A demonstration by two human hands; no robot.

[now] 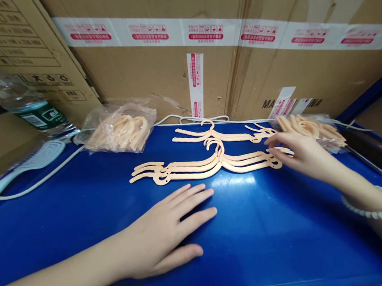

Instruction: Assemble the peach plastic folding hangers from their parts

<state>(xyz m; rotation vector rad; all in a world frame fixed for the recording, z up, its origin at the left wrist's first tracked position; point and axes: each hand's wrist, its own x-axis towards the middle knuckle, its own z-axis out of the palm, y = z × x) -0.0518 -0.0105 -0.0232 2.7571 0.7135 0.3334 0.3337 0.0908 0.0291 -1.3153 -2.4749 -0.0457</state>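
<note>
Pale peach folding hangers lie on the blue tabletop in two groups. The nearer stack of hangers (196,173) has its hooks bunched in the middle and its end pieces spread out at the left. Behind it is a smaller group of hangers (229,137), with loose-looking end pieces at its right. My left hand (173,232) rests flat on the table in front of the nearer stack, fingers spread, holding nothing. My right hand (295,151) is over the right end of the nearer stack, thumb and fingers apart; whether it touches a hanger I cannot tell.
Clear plastic bags of similar hangers lie at the back left (122,130) and back right (316,129). A light blue hairbrush (39,158), a bottle (36,109) and a white cable (50,173) are at the left. Large cardboard boxes (141,77) stand behind. A dark phone-like slab (373,155) lies far right.
</note>
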